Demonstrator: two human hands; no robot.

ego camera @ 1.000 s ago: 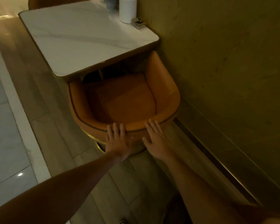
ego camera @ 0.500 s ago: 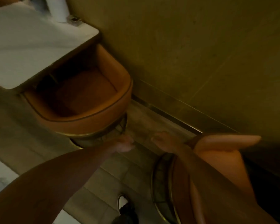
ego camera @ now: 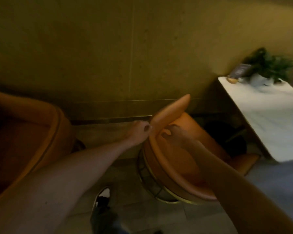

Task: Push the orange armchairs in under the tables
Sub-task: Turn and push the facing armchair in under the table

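An orange armchair (ego camera: 172,159) on a gold ring base stands in the middle, with its back towards me and its seat facing the white marble table (ego camera: 274,122) at the right. Its front edge reaches just under the table's near corner. My left hand (ego camera: 139,132) is curled against the outer left edge of the backrest. My right hand (ego camera: 175,135) lies over the backrest rim with its fingers on the inner side. Motion blurs both hands. Another orange armchair (ego camera: 34,135) fills the left edge of the view.
A dark yellow wall with a gold skirting strip (ego camera: 112,119) runs close behind both chairs. On the table's far end stand a potted plant (ego camera: 269,66) and a small sign (ego camera: 240,70). My shoe (ego camera: 102,198) is on the wooden floor between the chairs.
I have turned right, away from the first armchair, which stays tucked under its table. Both hands left it and now hold the back of the second armchair.
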